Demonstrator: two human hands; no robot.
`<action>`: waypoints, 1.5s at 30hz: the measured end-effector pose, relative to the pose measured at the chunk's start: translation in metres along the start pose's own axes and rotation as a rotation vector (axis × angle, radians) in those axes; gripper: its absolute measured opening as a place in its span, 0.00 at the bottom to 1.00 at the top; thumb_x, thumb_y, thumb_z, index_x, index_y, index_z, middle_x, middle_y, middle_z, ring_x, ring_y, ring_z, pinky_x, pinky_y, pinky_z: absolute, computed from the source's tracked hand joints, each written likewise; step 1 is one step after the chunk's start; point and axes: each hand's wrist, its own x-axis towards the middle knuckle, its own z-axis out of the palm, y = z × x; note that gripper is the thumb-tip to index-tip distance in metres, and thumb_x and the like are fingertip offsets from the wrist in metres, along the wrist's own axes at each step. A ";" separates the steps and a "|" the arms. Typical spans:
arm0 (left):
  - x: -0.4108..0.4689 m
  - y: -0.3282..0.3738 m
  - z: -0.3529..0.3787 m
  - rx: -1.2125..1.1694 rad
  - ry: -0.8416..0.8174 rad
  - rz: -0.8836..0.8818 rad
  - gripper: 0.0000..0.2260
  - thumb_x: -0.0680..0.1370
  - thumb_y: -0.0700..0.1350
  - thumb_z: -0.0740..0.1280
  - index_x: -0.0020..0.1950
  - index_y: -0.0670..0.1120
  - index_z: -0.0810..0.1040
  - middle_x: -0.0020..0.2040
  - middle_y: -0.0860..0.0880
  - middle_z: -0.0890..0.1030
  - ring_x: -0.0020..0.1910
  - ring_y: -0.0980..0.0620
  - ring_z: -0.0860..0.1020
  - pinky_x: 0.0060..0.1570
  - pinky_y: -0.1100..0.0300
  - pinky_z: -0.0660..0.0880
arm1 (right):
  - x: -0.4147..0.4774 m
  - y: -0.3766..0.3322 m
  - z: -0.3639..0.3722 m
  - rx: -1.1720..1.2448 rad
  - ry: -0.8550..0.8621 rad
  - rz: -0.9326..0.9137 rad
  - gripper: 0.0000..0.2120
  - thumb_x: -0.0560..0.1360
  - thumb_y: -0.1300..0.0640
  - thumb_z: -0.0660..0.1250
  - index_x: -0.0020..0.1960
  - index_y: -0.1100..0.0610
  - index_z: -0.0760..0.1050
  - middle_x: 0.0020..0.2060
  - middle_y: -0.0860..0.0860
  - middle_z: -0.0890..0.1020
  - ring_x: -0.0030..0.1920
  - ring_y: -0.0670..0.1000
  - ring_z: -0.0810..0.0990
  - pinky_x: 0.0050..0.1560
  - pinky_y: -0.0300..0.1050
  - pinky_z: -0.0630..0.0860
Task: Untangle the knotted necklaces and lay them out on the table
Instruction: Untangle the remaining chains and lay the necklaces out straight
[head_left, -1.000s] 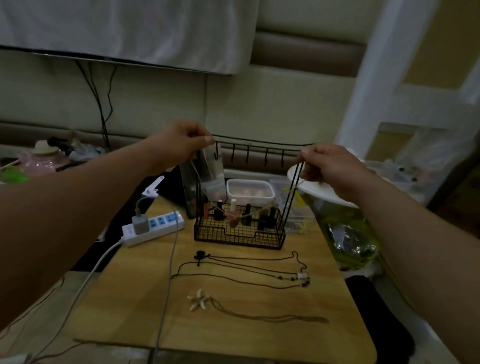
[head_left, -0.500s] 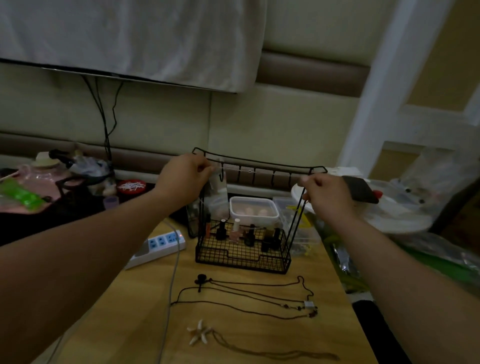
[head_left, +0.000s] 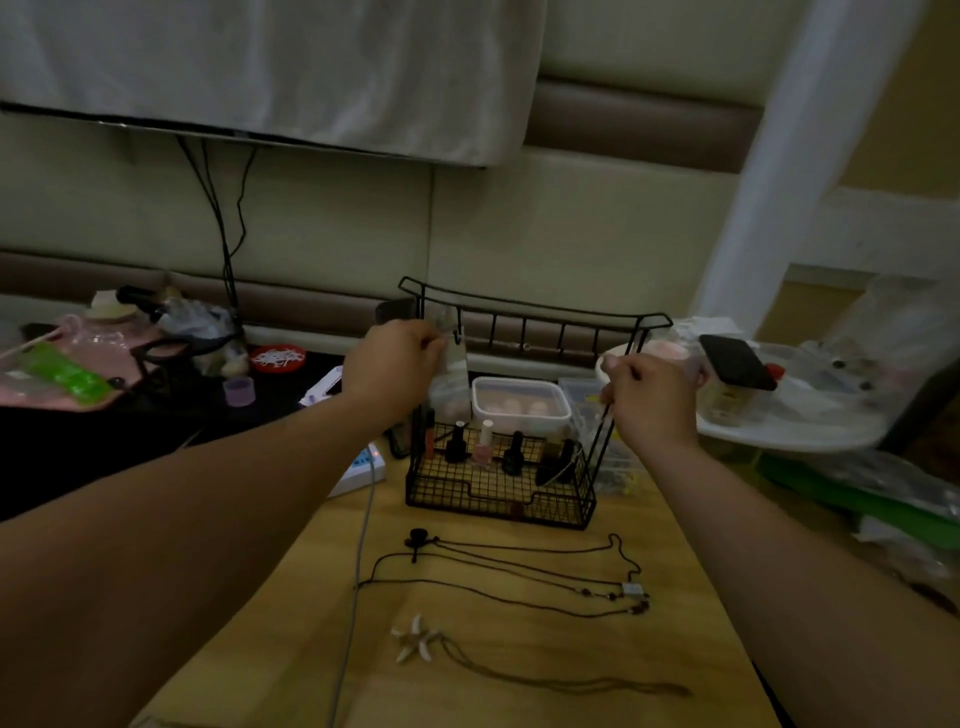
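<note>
Black wire stands just behind both your grips. Your left hand (head_left: 395, 364) and right hand (head_left: 652, 400) are raised in front of the wire rack (head_left: 467, 491), held apart from each other at about the same height. Each grip has thumb and forefinger pressed together as in a pinch. In this dim light you cannot tell what lies between the fingertips. Going by the task it is probably a fine strand stretched from hand to hand, but nothing of it shows.

What matters for the coming move is direction. The worktop (head_left: 270, 649) lies below your grips and towards you, on the near side of the rack. Two necklaces are already laid there. The dark cord necklace (head_left: 418, 538) lies just in front of the rack, its black pendant under your left hand and its beaded end under your right. The shell necklace (head_left: 415, 644) lies nearer you, its cord trailing to your right. Both have their long axis running left to right, the same line your hands are spread along. I judge you need no turn of the wrists, only to lower both grips together towards yourself, onto wood apart from those two cords.
</note>
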 end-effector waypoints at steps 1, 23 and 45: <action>0.000 0.002 0.000 -0.003 0.012 0.002 0.11 0.86 0.51 0.62 0.59 0.50 0.83 0.47 0.50 0.84 0.43 0.51 0.81 0.47 0.47 0.82 | -0.001 0.001 0.000 0.000 0.015 0.006 0.17 0.84 0.49 0.62 0.43 0.54 0.82 0.37 0.52 0.84 0.39 0.54 0.81 0.43 0.49 0.76; -0.011 0.009 0.040 -0.845 -0.286 -0.605 0.11 0.86 0.45 0.63 0.62 0.39 0.79 0.50 0.41 0.86 0.45 0.47 0.86 0.43 0.55 0.82 | -0.038 0.018 0.037 0.448 -0.180 0.459 0.10 0.85 0.54 0.62 0.51 0.53 0.80 0.50 0.54 0.86 0.53 0.54 0.85 0.60 0.54 0.82; -0.017 -0.003 0.062 -0.743 -0.228 -0.470 0.13 0.87 0.45 0.58 0.52 0.40 0.80 0.47 0.39 0.82 0.45 0.43 0.80 0.47 0.52 0.80 | -0.031 0.025 0.047 0.401 -0.203 0.410 0.12 0.85 0.53 0.61 0.50 0.55 0.80 0.45 0.53 0.83 0.44 0.52 0.82 0.45 0.47 0.79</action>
